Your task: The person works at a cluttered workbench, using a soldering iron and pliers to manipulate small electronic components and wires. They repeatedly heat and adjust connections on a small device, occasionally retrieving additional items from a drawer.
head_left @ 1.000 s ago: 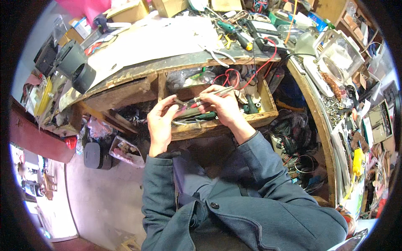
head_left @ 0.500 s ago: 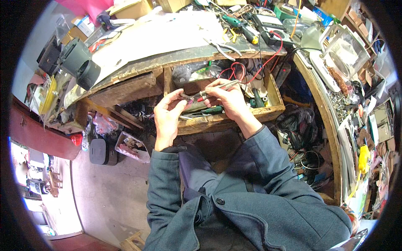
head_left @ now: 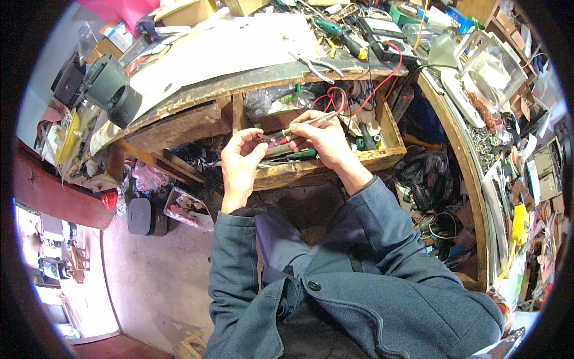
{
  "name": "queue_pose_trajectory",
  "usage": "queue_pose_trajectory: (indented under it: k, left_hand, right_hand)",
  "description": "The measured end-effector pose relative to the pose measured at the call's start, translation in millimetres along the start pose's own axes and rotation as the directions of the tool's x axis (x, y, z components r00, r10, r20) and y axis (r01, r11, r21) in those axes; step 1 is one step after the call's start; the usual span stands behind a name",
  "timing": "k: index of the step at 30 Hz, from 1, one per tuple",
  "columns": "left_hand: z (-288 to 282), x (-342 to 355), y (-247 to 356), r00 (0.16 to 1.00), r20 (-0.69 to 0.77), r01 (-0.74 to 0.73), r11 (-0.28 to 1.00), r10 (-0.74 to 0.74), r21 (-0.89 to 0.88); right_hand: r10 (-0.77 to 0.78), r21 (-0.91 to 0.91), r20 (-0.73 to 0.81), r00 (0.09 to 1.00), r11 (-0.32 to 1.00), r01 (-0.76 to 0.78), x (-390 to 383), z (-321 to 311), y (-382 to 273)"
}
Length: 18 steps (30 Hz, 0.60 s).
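Observation:
My left hand (head_left: 244, 161) pinches a small metal part (head_left: 262, 136) with a pinkish-purple bit on it, above the open drawer. My right hand (head_left: 321, 143) grips a long, slim, pale grey tool (head_left: 323, 118) whose near end reaches toward that small part; something red (head_left: 284, 140) shows at the right fingertips. Exact shapes at the fingertips are too small to tell. The wooden drawer (head_left: 391, 128) under both hands holds plastic bags, green-handled tools and red wires (head_left: 338, 96).
A cluttered workbench (head_left: 209, 54) has pliers (head_left: 320, 69), screwdrivers, a meter-like device (head_left: 382, 33) and dark plastic containers (head_left: 119, 105). A crowded side counter (head_left: 496, 119) runs along my right. Tangled dark items (head_left: 427, 179) lie beneath it; a black box (head_left: 146, 215) stands on the floor.
The view has shifted slightly, with bench and hands appearing higher and farther right than a second ago. My hands keep their holds, the right fingers moving slightly nearer the left since half a second ago.

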<state>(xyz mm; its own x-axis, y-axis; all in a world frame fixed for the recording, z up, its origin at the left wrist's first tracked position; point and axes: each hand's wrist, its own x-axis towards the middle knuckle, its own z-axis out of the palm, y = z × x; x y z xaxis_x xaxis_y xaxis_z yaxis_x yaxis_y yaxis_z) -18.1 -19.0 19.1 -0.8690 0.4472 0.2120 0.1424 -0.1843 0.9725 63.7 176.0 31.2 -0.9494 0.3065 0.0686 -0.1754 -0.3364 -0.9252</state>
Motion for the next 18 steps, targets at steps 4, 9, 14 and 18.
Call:
queue_pose_trajectory:
  k: [4,9,14,18]
  left_hand:
    - [1.8,-1.9,-1.7,0.999,-0.035,-0.024,0.998,0.026,0.060]
    - [6.9,-4.6,3.9,0.997,-0.068,-0.026,0.996,0.031,0.080]
    - [4.2,-3.1,1.9,0.999,-0.032,-0.019,0.997,0.022,0.070]
    - [4.5,-3.3,2.1,1.000,-0.024,0.006,1.000,-0.006,-0.003]
  right_hand:
    - [0.003,-0.012,0.003,1.000,1.000,-0.003,-0.4,1.4,-0.7]
    - [-0.009,-0.011,0.005,1.000,1.000,0.009,-0.7,0.6,-0.1]
    - [-0.008,-0.022,-0.020,1.000,1.000,0.007,-1.8,2.8,-1.0]
    - [-0.015,-0.012,-0.036,0.999,1.000,0.015,-2.6,4.8,-1.5]
